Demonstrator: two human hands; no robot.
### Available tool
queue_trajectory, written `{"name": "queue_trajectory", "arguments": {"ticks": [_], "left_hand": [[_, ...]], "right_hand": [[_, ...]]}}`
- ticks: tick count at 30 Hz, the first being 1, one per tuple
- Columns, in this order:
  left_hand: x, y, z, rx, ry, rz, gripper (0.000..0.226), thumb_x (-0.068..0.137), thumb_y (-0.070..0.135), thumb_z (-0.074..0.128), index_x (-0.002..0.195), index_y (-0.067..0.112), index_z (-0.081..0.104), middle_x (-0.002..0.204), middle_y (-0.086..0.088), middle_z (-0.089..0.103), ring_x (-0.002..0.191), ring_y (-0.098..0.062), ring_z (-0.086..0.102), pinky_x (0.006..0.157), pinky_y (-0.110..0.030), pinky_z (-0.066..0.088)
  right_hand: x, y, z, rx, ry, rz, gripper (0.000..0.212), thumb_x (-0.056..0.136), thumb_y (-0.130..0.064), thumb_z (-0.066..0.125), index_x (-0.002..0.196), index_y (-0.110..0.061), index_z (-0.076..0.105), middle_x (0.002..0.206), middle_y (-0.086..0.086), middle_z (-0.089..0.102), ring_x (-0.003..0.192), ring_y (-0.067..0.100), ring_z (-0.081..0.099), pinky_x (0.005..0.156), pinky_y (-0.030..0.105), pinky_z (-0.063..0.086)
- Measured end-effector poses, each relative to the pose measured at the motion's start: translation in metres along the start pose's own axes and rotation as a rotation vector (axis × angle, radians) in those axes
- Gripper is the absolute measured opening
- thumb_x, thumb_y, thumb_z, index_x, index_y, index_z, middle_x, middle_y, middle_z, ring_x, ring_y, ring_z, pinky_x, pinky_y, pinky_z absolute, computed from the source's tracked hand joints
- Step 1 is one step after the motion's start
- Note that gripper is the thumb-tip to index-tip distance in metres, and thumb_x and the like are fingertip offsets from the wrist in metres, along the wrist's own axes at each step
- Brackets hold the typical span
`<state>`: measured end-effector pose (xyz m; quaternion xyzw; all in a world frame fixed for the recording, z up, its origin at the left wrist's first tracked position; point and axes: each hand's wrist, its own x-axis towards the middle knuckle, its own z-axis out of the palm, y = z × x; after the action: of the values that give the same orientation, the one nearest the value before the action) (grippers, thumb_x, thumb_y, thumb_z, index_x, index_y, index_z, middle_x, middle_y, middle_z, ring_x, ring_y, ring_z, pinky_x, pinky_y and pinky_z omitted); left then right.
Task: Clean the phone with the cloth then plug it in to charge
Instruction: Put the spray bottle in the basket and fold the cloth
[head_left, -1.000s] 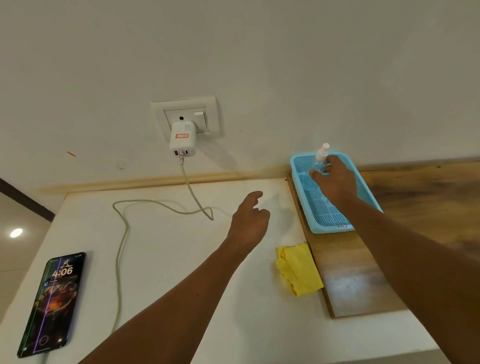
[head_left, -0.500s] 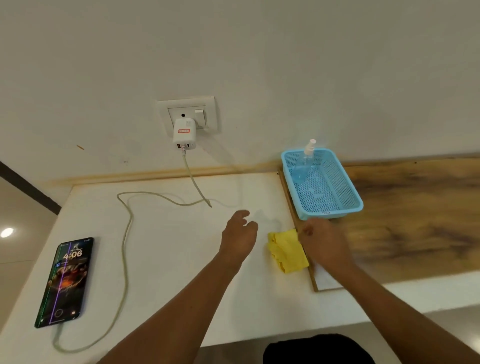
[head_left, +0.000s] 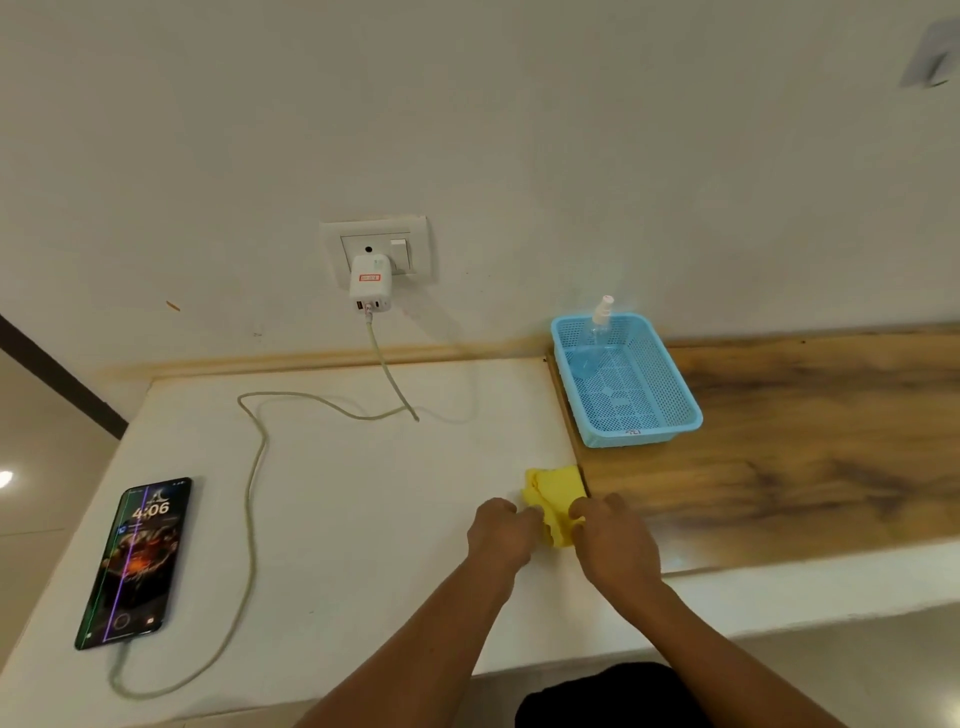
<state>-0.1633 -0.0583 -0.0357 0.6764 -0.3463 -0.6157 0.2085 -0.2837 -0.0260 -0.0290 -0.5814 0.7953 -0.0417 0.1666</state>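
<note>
A black phone (head_left: 136, 561) lies screen-up and lit at the white counter's front left, with the charging cable (head_left: 253, 499) plugged into its bottom end. The cable runs up to a white charger (head_left: 370, 290) in the wall socket (head_left: 375, 248). A crumpled yellow cloth (head_left: 554, 493) lies where the white counter meets the wooden board. My left hand (head_left: 500, 535) pinches its left side and my right hand (head_left: 613, 545) pinches its right side; the cloth's near part is hidden between them.
A blue mesh basket (head_left: 636, 423) stands on the wooden board (head_left: 779, 457) against the wall, with a clear spray bottle (head_left: 601, 318) in its far corner. The white counter (head_left: 363, 519) ends just below my forearms.
My right hand left the spray bottle in the basket and came down to the cloth. My left hand moved right onto the cloth. Both now grip it.
</note>
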Motion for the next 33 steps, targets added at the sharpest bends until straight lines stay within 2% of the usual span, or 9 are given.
{"name": "queue_trajectory", "arguments": {"ticks": [2, 4, 6, 13, 18, 21, 24, 27, 33], "left_hand": [[0.0, 0.0, 0.005, 0.023, -0.003, -0.001, 0.033, 0.084, 0.026, 0.069, 0.096, -0.004, 0.064, 0.09, -0.025, 0.064, 0.083, -0.035, 0.064, 0.09, -0.049, 0.055], [0.0, -0.001, 0.009, 0.037, -0.021, -0.003, 0.027, 0.081, 0.024, 0.073, 0.069, 0.007, 0.057, 0.08, -0.019, 0.06, 0.081, -0.034, 0.064, 0.088, -0.05, 0.055], [0.001, -0.002, 0.01, 0.043, -0.031, -0.011, 0.029, 0.079, 0.019, 0.075, 0.063, 0.01, 0.053, 0.078, -0.016, 0.06, 0.08, -0.033, 0.065, 0.088, -0.049, 0.056], [0.006, -0.004, 0.002, -0.119, -0.131, -0.11, 0.014, 0.079, -0.005, 0.066, 0.092, -0.003, 0.062, 0.107, -0.025, 0.064, 0.094, -0.03, 0.062, 0.076, -0.034, 0.058], [0.001, 0.004, -0.012, -0.26, -0.231, -0.078, 0.014, 0.085, -0.008, 0.059, 0.094, 0.002, 0.062, 0.104, -0.016, 0.066, 0.088, -0.023, 0.063, 0.069, -0.027, 0.055], [-0.002, 0.015, -0.019, -0.285, -0.279, -0.024, 0.01, 0.088, -0.002, 0.061, 0.096, 0.004, 0.061, 0.097, -0.011, 0.065, 0.081, -0.018, 0.062, 0.067, -0.025, 0.056], [-0.004, 0.026, -0.023, -0.338, -0.292, 0.047, 0.017, 0.086, 0.016, 0.07, 0.098, 0.009, 0.061, 0.097, -0.01, 0.063, 0.081, -0.019, 0.061, 0.07, -0.028, 0.056], [0.0, 0.035, -0.027, -0.411, -0.223, 0.082, 0.023, 0.087, 0.032, 0.069, 0.096, 0.013, 0.061, 0.093, -0.008, 0.061, 0.084, -0.021, 0.061, 0.073, -0.033, 0.055], [0.012, 0.048, -0.035, -0.45, -0.057, 0.111, 0.026, 0.093, 0.033, 0.057, 0.105, 0.01, 0.063, 0.095, -0.007, 0.058, 0.093, -0.022, 0.06, 0.076, -0.034, 0.053]], "right_hand": [[0.002, 0.001, 0.002, 0.073, 0.018, 0.034, 0.023, 0.092, -0.014, 0.046, 0.111, -0.019, 0.058, 0.108, 0.006, 0.058, 0.093, 0.023, 0.06, 0.074, 0.03, 0.05], [0.005, 0.003, 0.004, 0.139, 0.02, 0.08, 0.022, 0.09, -0.016, 0.05, 0.112, -0.017, 0.054, 0.106, 0.006, 0.062, 0.093, 0.023, 0.06, 0.072, 0.03, 0.048], [0.008, 0.004, 0.004, 0.198, 0.006, 0.145, 0.022, 0.088, -0.019, 0.055, 0.109, -0.013, 0.053, 0.103, 0.006, 0.064, 0.091, 0.023, 0.061, 0.07, 0.031, 0.048], [0.017, 0.003, 0.006, 0.344, -0.112, 0.24, 0.014, 0.081, -0.022, 0.064, 0.085, -0.01, 0.059, 0.087, 0.007, 0.061, 0.079, 0.021, 0.058, 0.068, 0.032, 0.046], [0.019, 0.001, -0.003, 0.597, -0.128, 0.181, 0.021, 0.08, -0.018, 0.068, 0.097, -0.014, 0.055, 0.094, 0.001, 0.058, 0.083, 0.017, 0.056, 0.063, 0.025, 0.046], [0.02, -0.006, -0.016, 0.888, -0.127, 0.222, 0.022, 0.081, -0.007, 0.065, 0.096, -0.014, 0.051, 0.102, 0.008, 0.058, 0.089, 0.02, 0.059, 0.07, 0.034, 0.054], [0.029, -0.009, -0.042, 1.045, -0.086, 0.196, 0.028, 0.083, 0.0, 0.062, 0.104, -0.012, 0.049, 0.108, 0.011, 0.058, 0.092, 0.023, 0.06, 0.062, 0.028, 0.055], [0.05, -0.006, -0.077, 1.084, -0.043, 0.159, 0.031, 0.083, -0.001, 0.061, 0.112, -0.011, 0.052, 0.108, 0.012, 0.058, 0.092, 0.025, 0.062, 0.066, 0.033, 0.056], [0.103, 0.009, -0.127, 1.071, -0.055, 0.27, 0.031, 0.087, -0.003, 0.058, 0.115, -0.013, 0.051, 0.108, 0.011, 0.054, 0.094, 0.024, 0.056, 0.072, 0.032, 0.051]]}}
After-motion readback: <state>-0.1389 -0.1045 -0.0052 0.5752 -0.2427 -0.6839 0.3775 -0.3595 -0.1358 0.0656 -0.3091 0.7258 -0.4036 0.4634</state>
